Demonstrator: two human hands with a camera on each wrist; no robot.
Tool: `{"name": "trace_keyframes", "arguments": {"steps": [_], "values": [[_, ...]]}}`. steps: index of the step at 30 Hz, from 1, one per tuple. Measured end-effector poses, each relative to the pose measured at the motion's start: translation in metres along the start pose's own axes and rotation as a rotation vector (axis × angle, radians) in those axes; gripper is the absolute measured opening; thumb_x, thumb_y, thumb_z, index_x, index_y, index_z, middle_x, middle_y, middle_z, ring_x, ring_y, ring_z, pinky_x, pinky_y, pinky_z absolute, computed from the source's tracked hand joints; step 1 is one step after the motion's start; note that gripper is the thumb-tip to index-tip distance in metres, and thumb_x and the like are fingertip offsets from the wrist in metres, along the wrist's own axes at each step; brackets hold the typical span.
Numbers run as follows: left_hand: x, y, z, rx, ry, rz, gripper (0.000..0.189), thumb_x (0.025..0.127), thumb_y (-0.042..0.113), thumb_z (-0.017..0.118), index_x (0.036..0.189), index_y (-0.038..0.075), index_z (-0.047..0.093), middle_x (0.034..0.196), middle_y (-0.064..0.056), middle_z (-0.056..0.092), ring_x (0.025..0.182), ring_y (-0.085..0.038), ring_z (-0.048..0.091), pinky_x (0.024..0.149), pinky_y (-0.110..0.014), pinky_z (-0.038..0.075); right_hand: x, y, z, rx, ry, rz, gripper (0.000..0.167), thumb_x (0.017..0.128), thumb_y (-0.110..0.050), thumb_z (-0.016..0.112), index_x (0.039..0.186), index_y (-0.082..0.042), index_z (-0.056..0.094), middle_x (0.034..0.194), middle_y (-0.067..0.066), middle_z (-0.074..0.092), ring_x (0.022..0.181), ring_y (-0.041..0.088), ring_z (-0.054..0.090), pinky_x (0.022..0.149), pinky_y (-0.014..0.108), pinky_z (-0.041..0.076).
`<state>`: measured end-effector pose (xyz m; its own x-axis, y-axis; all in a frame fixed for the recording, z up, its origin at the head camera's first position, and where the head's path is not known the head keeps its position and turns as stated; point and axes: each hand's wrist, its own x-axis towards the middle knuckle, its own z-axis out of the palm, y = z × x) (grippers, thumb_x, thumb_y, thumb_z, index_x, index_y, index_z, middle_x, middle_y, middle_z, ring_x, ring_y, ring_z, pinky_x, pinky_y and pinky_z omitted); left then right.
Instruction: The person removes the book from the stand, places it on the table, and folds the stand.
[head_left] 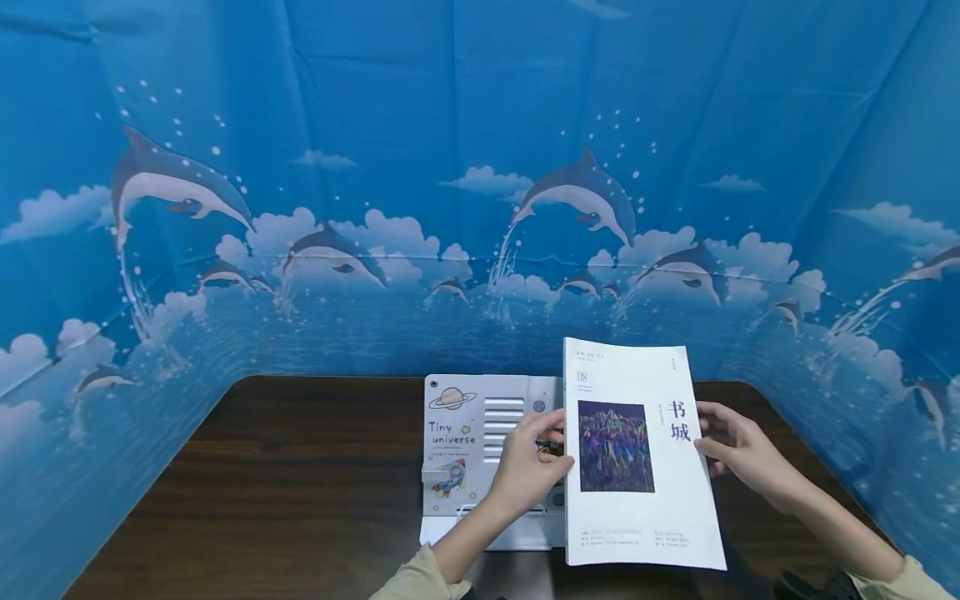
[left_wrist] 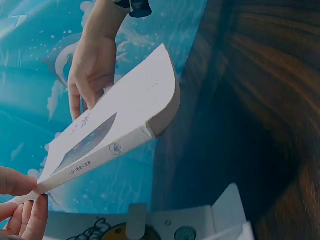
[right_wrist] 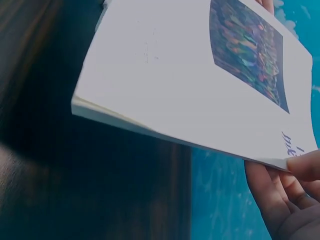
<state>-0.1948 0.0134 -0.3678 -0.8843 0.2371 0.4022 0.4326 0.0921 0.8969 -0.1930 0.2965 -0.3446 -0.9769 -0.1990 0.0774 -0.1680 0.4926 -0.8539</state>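
A white paperback book [head_left: 622, 521] with a dark colourful picture on its cover is held up above the table, cover facing me. My left hand [head_left: 525, 467] pinches the spine edge, thumb on the front and fingers behind. On the opposite edge my right hand [head_left: 750, 454] grips the book the same way. The left wrist view shows the spine of the book [left_wrist: 100, 155] between thumb and fingers. In the right wrist view the thumb lies on the cover's edge beside the printed title. Behind the book and left hand stands a white book stand [head_left: 450, 450], its right part hidden.
The stand carries planet and rocket drawings, slots, a bottom ledge and a small clip [head_left: 433, 476] at its left side. It rests on a dark wooden table [head_left: 262, 483]. A blue dolphin-print curtain [head_left: 420, 167] surrounds the table's back and sides.
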Motion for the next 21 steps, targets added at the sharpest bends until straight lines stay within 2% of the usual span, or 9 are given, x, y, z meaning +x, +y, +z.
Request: {"name": "trace_keyframes", "arguments": {"steps": [6,10,13,21], "values": [[-0.003,-0.005,0.016,0.006,-0.024,-0.042,0.049,0.070,-0.011,0.065,0.117,-0.002,0.057,0.097,-0.006,0.053,0.086,-0.013,0.054,0.062,-0.015,0.051,-0.006,0.015,-0.011,0.040,-0.057,0.089,0.055,0.091,-0.006,0.048,0.136,0.010,0.021,0.107,0.023,0.049,0.082,0.021,0.060,0.062,0.037,0.054],[-0.005,-0.010,0.030,-0.026,-0.049,-0.089,0.052,0.069,-0.012,0.066,0.119,-0.002,0.055,0.100,-0.003,0.052,0.086,-0.008,0.053,0.062,-0.015,0.050,-0.009,0.025,-0.018,0.045,-0.079,0.163,0.057,0.091,-0.007,0.050,0.136,0.010,0.020,0.104,0.020,0.050,0.082,0.022,0.060,0.063,0.038,0.054],[-0.007,-0.013,0.039,-0.036,-0.065,-0.096,0.055,0.067,-0.013,0.066,0.119,-0.002,0.055,0.100,-0.003,0.052,0.084,-0.007,0.053,0.062,-0.016,0.049,-0.010,0.034,-0.022,0.054,-0.106,0.203,0.059,0.090,-0.010,0.051,0.136,0.011,0.019,0.101,0.018,0.051,0.081,0.023,0.060,0.064,0.038,0.054],[-0.013,-0.019,0.053,0.003,-0.099,-0.119,0.058,0.065,-0.012,0.069,0.120,0.002,0.055,0.101,-0.001,0.051,0.082,-0.006,0.054,0.066,-0.019,0.049,-0.012,0.051,-0.031,0.121,-0.219,0.222,0.067,0.091,-0.018,0.054,0.135,0.015,0.015,0.102,0.016,0.049,0.083,0.025,0.061,0.066,0.042,0.054]]}}
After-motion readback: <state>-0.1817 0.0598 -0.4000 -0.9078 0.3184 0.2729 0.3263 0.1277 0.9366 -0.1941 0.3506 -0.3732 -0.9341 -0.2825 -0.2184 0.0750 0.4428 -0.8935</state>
